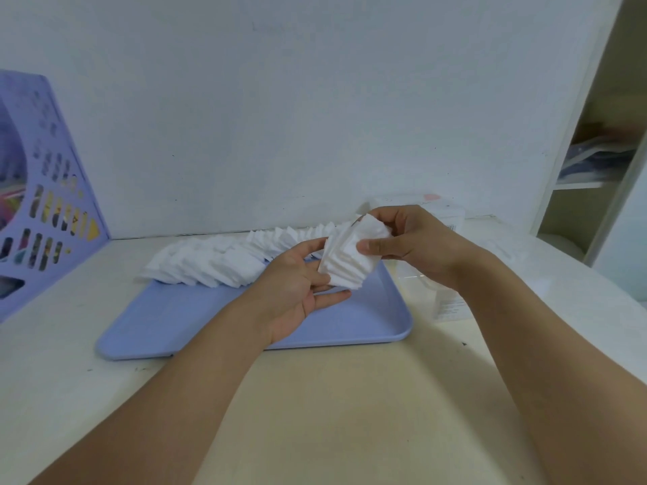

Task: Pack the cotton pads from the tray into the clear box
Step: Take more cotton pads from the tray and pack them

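Observation:
A stack of white square cotton pads hangs above the right end of the lilac tray. My right hand grips the stack's upper end, thumb in front. Under its lower end sits my left hand, palm up, fingers touching the pads. A long fanned row of cotton pads lies along the tray's far edge. The clear box stands just right of the tray, mostly hidden behind my right wrist. Its clear lid lies behind my right hand, against the wall.
A lilac perforated file holder stands at the table's left, against the white wall. An open shelf unit rises at the right. The cream table top reaches to the near edge of the view.

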`<state>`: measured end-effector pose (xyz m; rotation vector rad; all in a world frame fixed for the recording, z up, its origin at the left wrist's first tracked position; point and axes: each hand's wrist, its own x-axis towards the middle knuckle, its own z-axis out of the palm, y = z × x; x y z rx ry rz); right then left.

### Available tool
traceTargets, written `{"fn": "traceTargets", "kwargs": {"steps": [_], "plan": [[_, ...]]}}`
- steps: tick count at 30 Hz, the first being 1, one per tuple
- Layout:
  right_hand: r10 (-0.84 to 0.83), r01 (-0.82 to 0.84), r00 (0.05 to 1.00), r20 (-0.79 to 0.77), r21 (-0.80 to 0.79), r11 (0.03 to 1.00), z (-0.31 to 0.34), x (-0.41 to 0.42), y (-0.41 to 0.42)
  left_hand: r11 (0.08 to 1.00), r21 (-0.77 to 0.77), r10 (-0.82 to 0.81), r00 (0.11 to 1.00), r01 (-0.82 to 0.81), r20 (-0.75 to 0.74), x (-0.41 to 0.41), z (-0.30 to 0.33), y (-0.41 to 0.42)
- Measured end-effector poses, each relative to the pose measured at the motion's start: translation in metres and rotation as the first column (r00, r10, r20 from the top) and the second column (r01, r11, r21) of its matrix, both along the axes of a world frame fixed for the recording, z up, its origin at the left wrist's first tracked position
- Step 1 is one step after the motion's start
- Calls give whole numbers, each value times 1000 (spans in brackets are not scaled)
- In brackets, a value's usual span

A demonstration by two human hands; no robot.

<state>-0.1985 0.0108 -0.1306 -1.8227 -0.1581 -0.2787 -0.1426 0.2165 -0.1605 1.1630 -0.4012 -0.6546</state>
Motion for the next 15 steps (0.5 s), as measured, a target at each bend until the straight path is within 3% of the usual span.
{"fn": "traceTargets", "kwargs": {"steps": [3,7,15], "plan": [[-2,1,999,43,18,1000,2,0,-5,999,-21,32,999,-31,5,-1,2,0],[115,-118,993,36,102,988,6,-3,-7,999,-19,42,999,-42,31,-1,4,0],[54,-54,999,5,-26,998,1,-1,3,997,-6,-74,993,75,93,-2,1,-1]]}}
